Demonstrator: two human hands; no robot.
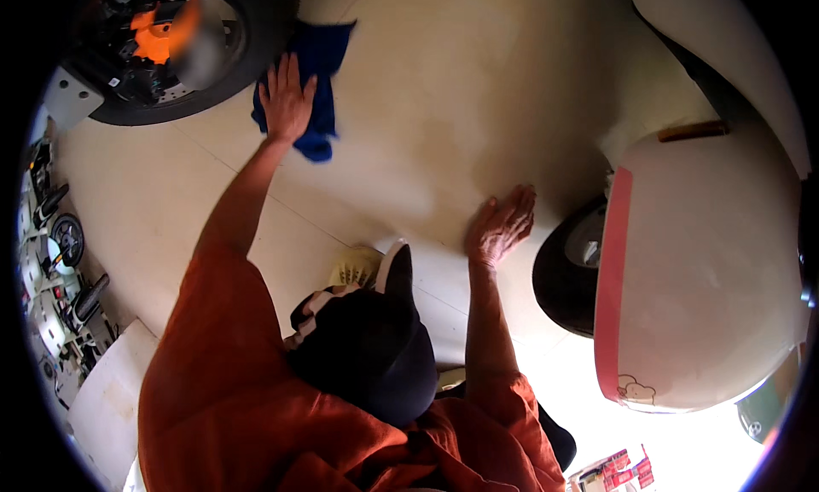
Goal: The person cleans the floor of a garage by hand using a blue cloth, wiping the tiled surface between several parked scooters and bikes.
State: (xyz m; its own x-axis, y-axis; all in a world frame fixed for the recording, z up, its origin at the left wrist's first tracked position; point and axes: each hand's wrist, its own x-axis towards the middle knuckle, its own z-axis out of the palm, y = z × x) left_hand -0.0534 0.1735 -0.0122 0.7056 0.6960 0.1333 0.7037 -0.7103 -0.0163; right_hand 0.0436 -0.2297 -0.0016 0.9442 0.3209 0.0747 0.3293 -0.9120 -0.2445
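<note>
My left hand lies flat with its fingers spread on a crumpled dark blue cloth. The cloth is on the pale tiled floor, right beside the black tyre of a wheel with an orange part at its hub. Farther right, my right hand is palm down with outstretched fingers and holds nothing. Whether it touches the floor, I cannot tell. Near it is the dark wheel of a white scooter with a pink stripe.
At the far left stand several small vehicles with wheels. A pale panel lies in the lower left. A red and white printed item is at the lower right. A yellowish shoe shows beyond my dark-clothed legs.
</note>
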